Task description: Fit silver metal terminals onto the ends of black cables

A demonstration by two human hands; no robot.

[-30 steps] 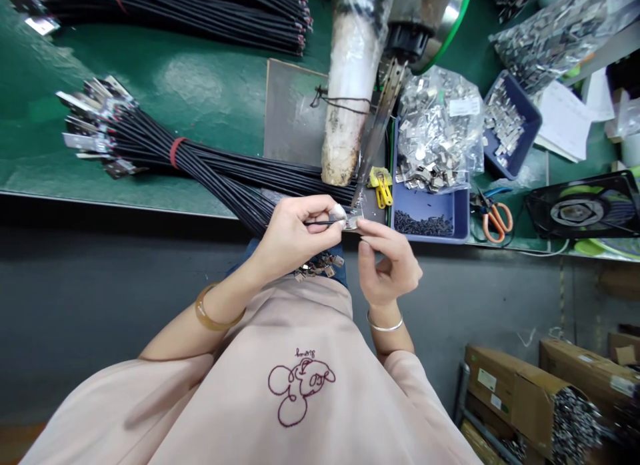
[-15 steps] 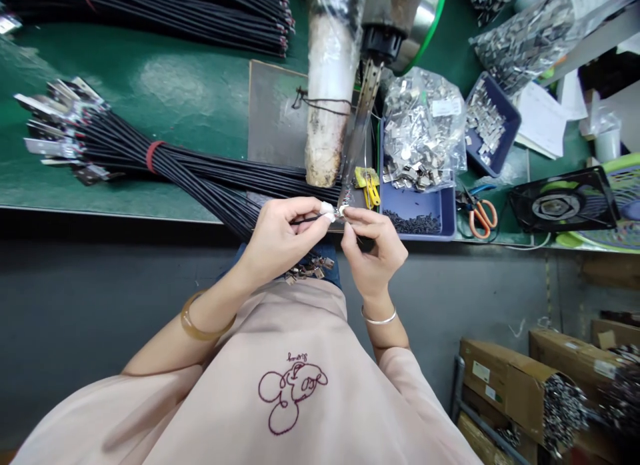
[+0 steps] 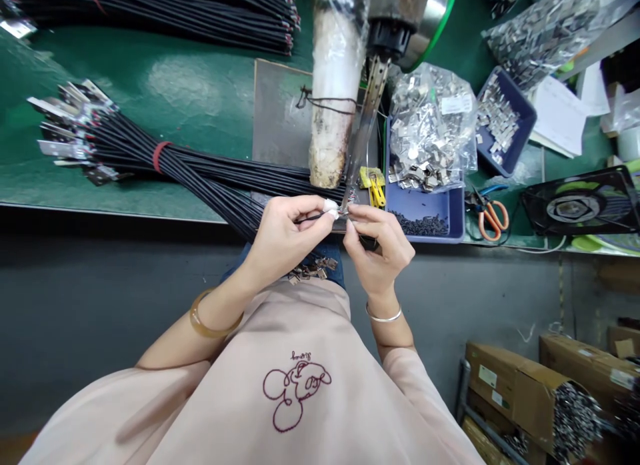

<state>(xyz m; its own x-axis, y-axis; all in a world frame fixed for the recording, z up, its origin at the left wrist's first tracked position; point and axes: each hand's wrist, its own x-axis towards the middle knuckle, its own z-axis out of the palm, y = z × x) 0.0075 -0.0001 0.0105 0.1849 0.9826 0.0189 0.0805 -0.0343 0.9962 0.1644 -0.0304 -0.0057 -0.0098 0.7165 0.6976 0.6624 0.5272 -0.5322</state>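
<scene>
My left hand (image 3: 290,235) is closed in a pinch, white covers on its thumb and finger tips, with a black cable (image 3: 311,218) running between them. Opposite it, my right hand (image 3: 377,245) pinches a small shiny metal connector (image 3: 343,213) at the cable's end; its details are too small to make out. The fingertips of both hands nearly meet. Just above them is the low end of a slanted perforated metal tube (image 3: 367,111). Behind my left hand lies a bundle of black cables (image 3: 220,171), tied with a red band and bearing metal connectors at its left end.
A wrapped white pipe (image 3: 333,118) hangs over the bench. To the right are a blue tray (image 3: 453,215) with bagged metal shells and small black pieces, a yellow clip (image 3: 376,190), orange-handled pliers (image 3: 493,219) and a black fan (image 3: 580,201). Connectors (image 3: 315,270) lie at my lap.
The whole view has shifted slightly, so the bench things appear a little further right. Both hands keep their pinch at nearly the same spot below the tube.
</scene>
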